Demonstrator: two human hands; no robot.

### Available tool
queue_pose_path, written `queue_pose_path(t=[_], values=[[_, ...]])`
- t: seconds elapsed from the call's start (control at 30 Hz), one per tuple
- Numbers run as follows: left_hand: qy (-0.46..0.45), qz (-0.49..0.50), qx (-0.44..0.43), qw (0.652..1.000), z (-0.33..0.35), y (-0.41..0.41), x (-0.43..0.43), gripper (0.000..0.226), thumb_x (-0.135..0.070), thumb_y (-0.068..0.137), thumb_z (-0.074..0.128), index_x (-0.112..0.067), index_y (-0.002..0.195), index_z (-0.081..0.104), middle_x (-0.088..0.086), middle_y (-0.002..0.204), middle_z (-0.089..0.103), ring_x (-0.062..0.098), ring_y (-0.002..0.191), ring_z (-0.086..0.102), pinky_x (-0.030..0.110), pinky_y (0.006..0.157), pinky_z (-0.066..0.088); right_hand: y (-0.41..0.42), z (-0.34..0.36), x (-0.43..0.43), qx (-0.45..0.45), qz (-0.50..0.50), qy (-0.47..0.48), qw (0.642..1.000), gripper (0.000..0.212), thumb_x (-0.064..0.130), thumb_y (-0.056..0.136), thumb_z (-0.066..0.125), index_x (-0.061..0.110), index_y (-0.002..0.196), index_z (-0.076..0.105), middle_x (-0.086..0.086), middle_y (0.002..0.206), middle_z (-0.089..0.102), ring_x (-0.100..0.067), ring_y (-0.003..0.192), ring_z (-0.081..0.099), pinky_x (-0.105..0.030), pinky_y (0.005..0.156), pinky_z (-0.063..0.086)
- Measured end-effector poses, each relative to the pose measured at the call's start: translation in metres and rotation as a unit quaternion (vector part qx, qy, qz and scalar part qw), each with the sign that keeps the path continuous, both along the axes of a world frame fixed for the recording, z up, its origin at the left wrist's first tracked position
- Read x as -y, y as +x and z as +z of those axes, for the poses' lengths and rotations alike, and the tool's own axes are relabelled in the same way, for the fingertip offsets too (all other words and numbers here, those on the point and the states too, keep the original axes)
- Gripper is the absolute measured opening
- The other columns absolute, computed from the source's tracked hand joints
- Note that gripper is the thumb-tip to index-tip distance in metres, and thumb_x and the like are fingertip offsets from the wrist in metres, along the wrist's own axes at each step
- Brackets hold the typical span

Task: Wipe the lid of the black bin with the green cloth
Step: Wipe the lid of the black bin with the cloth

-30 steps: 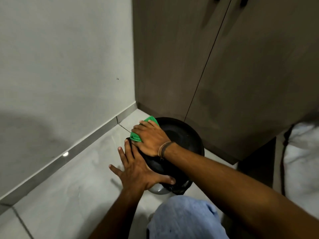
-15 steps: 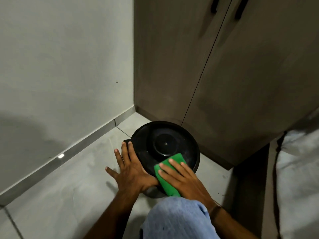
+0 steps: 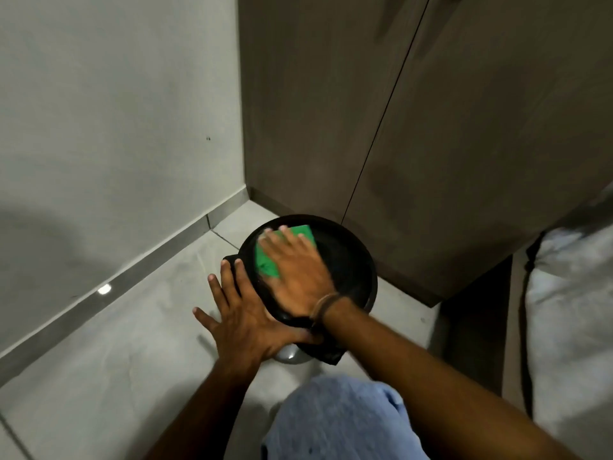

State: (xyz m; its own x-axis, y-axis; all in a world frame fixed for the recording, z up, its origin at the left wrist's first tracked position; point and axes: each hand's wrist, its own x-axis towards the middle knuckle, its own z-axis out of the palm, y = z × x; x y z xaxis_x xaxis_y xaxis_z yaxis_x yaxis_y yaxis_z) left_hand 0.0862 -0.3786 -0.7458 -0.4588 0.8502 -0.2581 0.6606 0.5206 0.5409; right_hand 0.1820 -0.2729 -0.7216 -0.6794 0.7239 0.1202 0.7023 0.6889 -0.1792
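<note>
Right hand (image 3: pixel 298 270), laid flat with fingers extended, is pressed palm-down on the green cloth (image 3: pixel 267 257); the cloth is pinned under the palm and fingers rather than clenched, and the hand is slightly blurred. A band (image 3: pixel 323 305) is worn at the wrist. The cloth is spread on the far-left part of the lid (image 3: pixel 345 260) of the black bin (image 3: pixel 371 290), its far edge showing beyond the fingertips. Left hand (image 3: pixel 245 320), fingers spread and grasping nothing, is held against the near-left rim of the bin, the thumb lying along the near edge below the right wrist. A silvery rounded part (image 3: pixel 288 355) of the bin is visible beneath the lid at the near side, beside a fold of black liner (image 3: pixel 328 355). The bin is stood on the tiled floor (image 3: pixel 116 343) in a corner, just beside the brown cabinet doors (image 3: pixel 431 127) on the far side and near the grey wall (image 3: pixel 99 111) on the left. A knee in light blue fabric (image 3: pixel 338 423) is seen at the near edge.
</note>
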Motion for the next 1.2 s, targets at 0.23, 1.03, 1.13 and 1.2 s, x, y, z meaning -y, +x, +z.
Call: queue_pose_path(t=[0.23, 1.03, 1.13, 1.2], values=[[0.018, 0.008, -0.007, 1.0, 0.0, 0.003, 0.003, 0.183, -0.092, 0.029, 0.084, -0.03, 0.162, -0.025, -0.007, 0.175, -0.026, 0.029, 0.164, -0.024, 0.08, 0.124, 0.004, 0.107, -0.015, 0.068, -0.03, 0.018, -0.011, 0.999, 0.072, 0.039, 0.098, 0.05, 0.036, 0.163, 0.019, 0.018, 0.172, 0.011, -0.01, 0.161, 0.002, -0.038, 0.13, -0.001], [0.015, 0.019, -0.005, 1.0, 0.002, 0.006, -0.002, 0.18, -0.084, 0.035, 0.091, -0.029, 0.165, -0.021, -0.007, 0.176, -0.024, 0.03, 0.164, -0.022, 0.081, 0.123, 0.003, 0.024, -0.006, 0.021, -0.024, -0.033, 0.016, 0.999, 0.07, 0.042, 0.09, 0.043, 0.026, 0.158, 0.034, 0.005, 0.168, 0.032, -0.022, 0.158, 0.02, -0.046, 0.129, 0.012], [0.034, 0.033, -0.028, 0.998, -0.005, 0.006, -0.004, 0.156, -0.057, 0.063, 0.095, -0.03, 0.164, -0.021, -0.007, 0.176, -0.023, 0.031, 0.164, -0.021, 0.082, 0.124, 0.005, 0.07, -0.028, 0.075, -0.063, 0.013, 0.013, 0.998, 0.069, 0.041, 0.095, 0.047, 0.025, 0.16, 0.031, 0.006, 0.17, 0.025, -0.018, 0.16, 0.012, -0.041, 0.13, 0.004], [0.039, 0.028, -0.016, 0.999, -0.005, 0.004, -0.003, 0.168, -0.076, 0.047, 0.094, -0.03, 0.165, -0.017, -0.007, 0.177, -0.017, 0.032, 0.165, -0.018, 0.081, 0.123, 0.003, 0.108, -0.044, 0.101, -0.048, 0.0, 0.03, 0.998, 0.071, 0.045, 0.097, 0.057, 0.025, 0.16, 0.032, 0.007, 0.171, 0.022, -0.016, 0.161, 0.006, -0.042, 0.13, 0.007]])
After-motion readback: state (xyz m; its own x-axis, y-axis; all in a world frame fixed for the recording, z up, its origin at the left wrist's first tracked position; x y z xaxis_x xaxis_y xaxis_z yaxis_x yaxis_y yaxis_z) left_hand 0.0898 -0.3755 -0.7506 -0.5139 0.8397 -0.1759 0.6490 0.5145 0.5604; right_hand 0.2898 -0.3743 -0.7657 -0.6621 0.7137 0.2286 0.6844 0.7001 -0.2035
